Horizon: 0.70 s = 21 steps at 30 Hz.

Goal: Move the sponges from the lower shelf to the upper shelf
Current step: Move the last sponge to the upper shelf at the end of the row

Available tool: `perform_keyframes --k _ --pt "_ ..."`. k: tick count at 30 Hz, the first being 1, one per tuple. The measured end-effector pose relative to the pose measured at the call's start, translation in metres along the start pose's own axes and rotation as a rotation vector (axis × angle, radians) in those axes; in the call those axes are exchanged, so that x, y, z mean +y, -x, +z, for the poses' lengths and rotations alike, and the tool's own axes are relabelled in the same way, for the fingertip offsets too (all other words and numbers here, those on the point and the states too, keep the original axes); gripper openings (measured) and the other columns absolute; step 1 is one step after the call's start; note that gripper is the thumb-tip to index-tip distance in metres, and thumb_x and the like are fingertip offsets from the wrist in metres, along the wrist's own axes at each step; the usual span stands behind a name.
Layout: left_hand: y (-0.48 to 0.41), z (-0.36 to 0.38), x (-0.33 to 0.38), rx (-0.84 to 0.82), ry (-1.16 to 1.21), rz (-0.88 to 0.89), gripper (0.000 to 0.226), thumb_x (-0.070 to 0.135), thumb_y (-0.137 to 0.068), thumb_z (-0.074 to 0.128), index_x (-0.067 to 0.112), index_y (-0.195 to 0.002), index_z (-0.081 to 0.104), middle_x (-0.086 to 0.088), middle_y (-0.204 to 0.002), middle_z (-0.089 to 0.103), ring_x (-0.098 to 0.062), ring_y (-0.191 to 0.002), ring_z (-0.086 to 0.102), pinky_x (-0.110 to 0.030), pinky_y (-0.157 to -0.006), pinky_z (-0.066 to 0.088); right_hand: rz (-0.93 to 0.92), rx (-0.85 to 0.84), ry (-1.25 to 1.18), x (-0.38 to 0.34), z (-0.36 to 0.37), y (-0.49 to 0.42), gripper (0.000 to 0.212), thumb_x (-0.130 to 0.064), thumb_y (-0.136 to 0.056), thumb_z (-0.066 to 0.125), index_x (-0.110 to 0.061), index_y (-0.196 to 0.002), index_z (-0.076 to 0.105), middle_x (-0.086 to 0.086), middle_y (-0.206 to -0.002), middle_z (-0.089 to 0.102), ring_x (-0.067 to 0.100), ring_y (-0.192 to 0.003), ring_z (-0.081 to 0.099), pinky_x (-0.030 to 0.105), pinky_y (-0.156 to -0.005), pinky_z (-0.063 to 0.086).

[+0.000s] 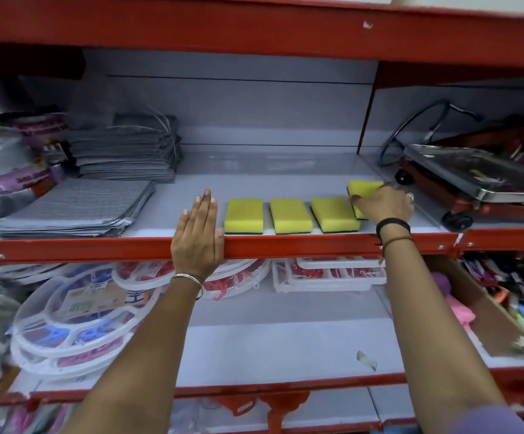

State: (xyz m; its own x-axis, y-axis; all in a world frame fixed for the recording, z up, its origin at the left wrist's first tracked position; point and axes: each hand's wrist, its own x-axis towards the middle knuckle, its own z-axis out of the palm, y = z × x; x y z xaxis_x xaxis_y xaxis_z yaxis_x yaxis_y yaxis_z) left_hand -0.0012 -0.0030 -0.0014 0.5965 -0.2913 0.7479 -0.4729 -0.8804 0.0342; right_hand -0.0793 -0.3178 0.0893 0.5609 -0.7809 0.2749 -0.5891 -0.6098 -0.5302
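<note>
Three yellow sponges with dark green undersides lie in a row on the upper shelf (285, 180): one on the left (243, 215), one in the middle (290, 215), one on the right (334, 213). A fourth yellow sponge (364, 189) sits at the right end of the row, and my right hand (383, 203) is closed over it, fingers wrapped on its front half. My left hand (197, 236) lies flat, fingers together, on the red front edge of the upper shelf just left of the row. The lower shelf (279, 333) shows no sponges between my arms.
Stacks of grey cloths (76, 208) fill the upper shelf's left side. A metal scale on wheels (473, 180) stands to the right behind a red divider. White round plastic clip hangers (76, 321) and a white tray (329, 275) lie on the lower shelf; a box of colourful items (511, 308) stands at right.
</note>
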Motion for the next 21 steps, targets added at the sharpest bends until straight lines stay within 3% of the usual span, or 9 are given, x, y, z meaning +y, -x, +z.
perform_keyframes --k 5,9,15,18,21 --pt "0.0 -0.001 -0.001 -0.012 0.019 -0.002 0.055 0.029 -0.093 0.026 0.006 -0.143 0.034 -0.011 -0.149 0.036 -0.022 -0.139 0.033 -0.032 -0.117 0.014 0.076 -0.124 0.018 0.013 0.013 -0.017 0.08 -0.061 -0.077 0.058 -0.003 -0.131 0.042 0.025 -0.141 0.04 0.038 -0.132 0.036 0.042 -0.107 0.033" --pt "0.0 -0.002 0.0 -0.029 0.017 -0.011 0.055 0.029 -0.093 0.027 0.006 -0.143 0.034 -0.01 -0.15 0.036 -0.021 -0.139 0.032 -0.033 -0.116 0.017 0.066 -0.027 -0.007 0.017 0.011 -0.023 0.084 -0.059 -0.077 0.06 0.001 -0.132 0.038 0.027 -0.14 0.04 0.041 -0.129 0.038 0.044 -0.106 0.033" --pt "0.0 -0.004 0.0 -0.057 0.022 -0.018 0.055 0.028 -0.093 0.027 0.006 -0.143 0.034 -0.01 -0.15 0.035 -0.022 -0.139 0.032 -0.035 -0.115 0.019 0.093 -0.078 -0.02 0.023 0.013 -0.024 0.08 -0.059 -0.076 0.061 -0.002 -0.129 0.044 0.025 -0.14 0.041 0.039 -0.131 0.037 0.044 -0.108 0.031" --pt "0.001 -0.005 0.001 -0.072 0.021 -0.019 0.055 0.029 -0.094 0.026 0.006 -0.143 0.034 -0.01 -0.15 0.035 -0.022 -0.139 0.032 -0.035 -0.115 0.019 0.077 -0.012 -0.025 0.025 0.012 -0.025 0.08 -0.059 -0.075 0.061 -0.002 -0.129 0.044 0.025 -0.14 0.041 0.039 -0.131 0.036 0.045 -0.106 0.031" --pt "0.001 -0.006 0.002 -0.078 0.03 -0.017 0.054 0.029 -0.094 0.025 0.006 -0.143 0.035 -0.01 -0.15 0.035 -0.022 -0.139 0.032 -0.035 -0.115 0.02 0.1 -0.13 0.051 0.023 0.012 -0.022 0.082 -0.061 -0.073 0.061 -0.007 -0.132 0.043 0.021 -0.144 0.039 0.037 -0.133 0.035 0.044 -0.108 0.031"
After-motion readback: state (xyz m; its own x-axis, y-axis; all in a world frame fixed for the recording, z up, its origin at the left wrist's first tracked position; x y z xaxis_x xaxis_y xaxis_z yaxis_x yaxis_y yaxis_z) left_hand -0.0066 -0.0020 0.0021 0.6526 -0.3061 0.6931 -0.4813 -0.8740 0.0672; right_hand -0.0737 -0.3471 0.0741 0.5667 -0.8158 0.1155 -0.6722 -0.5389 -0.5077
